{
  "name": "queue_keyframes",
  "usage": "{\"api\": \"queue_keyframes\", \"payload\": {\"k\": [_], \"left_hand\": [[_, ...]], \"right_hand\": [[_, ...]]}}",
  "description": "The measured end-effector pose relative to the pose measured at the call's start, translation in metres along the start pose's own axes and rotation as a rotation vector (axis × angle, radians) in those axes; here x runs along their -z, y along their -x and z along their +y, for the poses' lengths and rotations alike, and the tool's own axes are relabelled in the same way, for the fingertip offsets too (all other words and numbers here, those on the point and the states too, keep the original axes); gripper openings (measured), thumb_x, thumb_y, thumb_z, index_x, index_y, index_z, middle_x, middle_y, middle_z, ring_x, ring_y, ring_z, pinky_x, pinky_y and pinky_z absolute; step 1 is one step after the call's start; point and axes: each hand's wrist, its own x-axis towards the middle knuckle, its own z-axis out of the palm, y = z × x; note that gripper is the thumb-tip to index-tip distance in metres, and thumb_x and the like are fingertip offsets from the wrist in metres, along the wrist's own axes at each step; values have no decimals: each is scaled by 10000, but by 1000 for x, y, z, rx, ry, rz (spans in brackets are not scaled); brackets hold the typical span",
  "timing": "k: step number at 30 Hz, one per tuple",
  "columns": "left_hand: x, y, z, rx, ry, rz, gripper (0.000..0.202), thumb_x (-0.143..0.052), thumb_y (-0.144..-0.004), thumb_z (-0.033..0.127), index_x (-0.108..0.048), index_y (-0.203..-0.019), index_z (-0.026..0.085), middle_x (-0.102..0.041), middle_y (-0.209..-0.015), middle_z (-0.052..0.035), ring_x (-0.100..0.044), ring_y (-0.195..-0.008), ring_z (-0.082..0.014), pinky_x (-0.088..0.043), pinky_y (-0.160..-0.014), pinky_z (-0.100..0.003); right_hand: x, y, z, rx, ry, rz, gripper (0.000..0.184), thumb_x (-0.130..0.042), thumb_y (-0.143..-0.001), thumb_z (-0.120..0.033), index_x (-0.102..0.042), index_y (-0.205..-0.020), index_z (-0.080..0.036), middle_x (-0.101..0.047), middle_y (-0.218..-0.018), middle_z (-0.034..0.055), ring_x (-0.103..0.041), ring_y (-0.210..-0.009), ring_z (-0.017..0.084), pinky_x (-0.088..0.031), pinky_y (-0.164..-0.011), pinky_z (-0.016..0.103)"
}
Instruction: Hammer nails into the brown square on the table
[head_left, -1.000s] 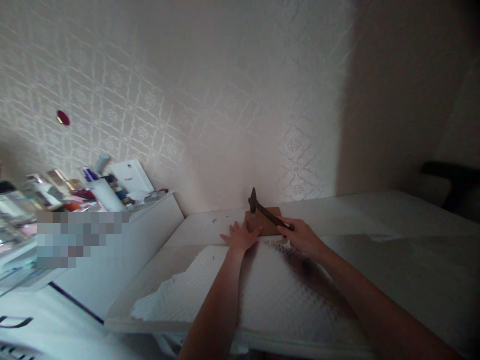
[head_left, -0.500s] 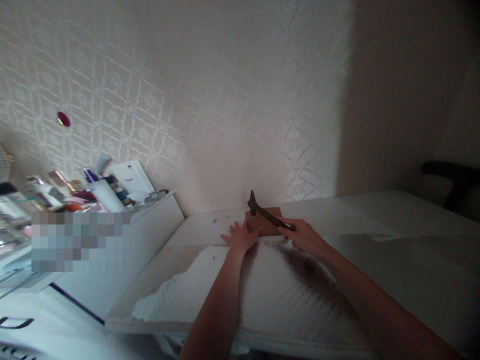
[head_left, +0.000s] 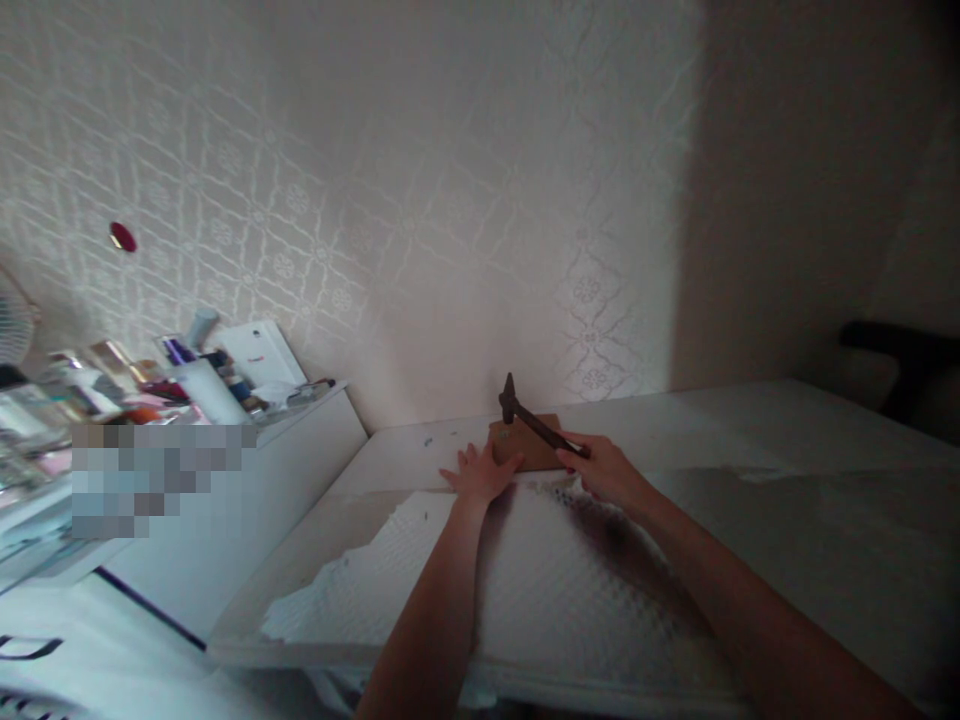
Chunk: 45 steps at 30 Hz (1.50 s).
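A brown rectangular board (head_left: 538, 455) lies flat near the back of the white table. My left hand (head_left: 478, 474) has its fingers spread, pressing on the board's left edge and the tabletop beside it. Wrapped round the handle of a hammer (head_left: 541, 428) is my right hand (head_left: 600, 465). The hammer's dark head is over the upper left part of the board, slightly raised. A small pale spot shows on the board below the head; I cannot make out what it is. White textured sheeting (head_left: 570, 570) lies under my forearms.
To the left stands a white cabinet (head_left: 255, 490) crowded with bottles, tubes and a white box (head_left: 262, 352). Small dark bits (head_left: 429, 442) lie left of the board. A patterned wall rises behind the table, and a black armrest (head_left: 892, 340) is at right.
The hammer head has risen slightly from the board. My left hand stays where it was, and the view has shifted a little.
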Motion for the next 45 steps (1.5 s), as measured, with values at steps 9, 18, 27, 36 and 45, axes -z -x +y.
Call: {"api": "queue_keyframes", "payload": {"k": [9, 18, 27, 36, 45], "left_hand": [[-3, -2, -2, -5, -2, 12, 819, -250, -745, 791, -327, -1417, 329, -239, -1523, -100, -167, -1383, -384, -118, -1023, -699], [-5, -4, -3, -6, -3, 19, 832, -247, -740, 797, -330, -1417, 321, -231, -1526, -100, -165, -1383, -383, -119, -1023, -699], [-4, -3, -1, 2, -8, 7, 827, -252, -748, 790, -318, -1423, 316, -228, -1527, -98, -159, -1386, -379, -117, -1025, -697], [-4, -3, -2, 0, 1, 10, 852, -247, -735, 802, -321, -1425, 309, -224, -1527, -103, -154, -1386, -385, -112, -1026, -698], [-3, -3, -2, -7, 2, 10, 833, -246, -745, 792, -330, -1418, 308, -221, -1527, -113, -160, -1386, -378, -115, -1019, -704]], "right_hand": [[1, 3, -8, -8, 1, 9, 471, -484, -797, -257, -593, -1248, -177, -547, -573, -19, -404, -420, 77, -334, -444, 191], [-2, 0, -1, 0, 13, 15, 461, -477, -800, -252, -600, -1238, -175, -555, -572, -15, -425, -437, 85, -338, -449, 189], [-2, 4, -7, -1, -11, 2, 439, -483, -794, -235, -624, -1202, -159, -536, -556, -19, -418, -437, 78, -329, -429, 175], [-2, 4, -9, -58, -24, 9, 452, -475, -805, -246, -607, -1231, -169, -563, -577, -12, -412, -419, 76, -340, -442, 186], [-3, 3, -6, -47, -32, -12, 460, -479, -806, -245, -592, -1246, -169, -541, -579, -26, -392, -411, 67, -330, -438, 189]]}}
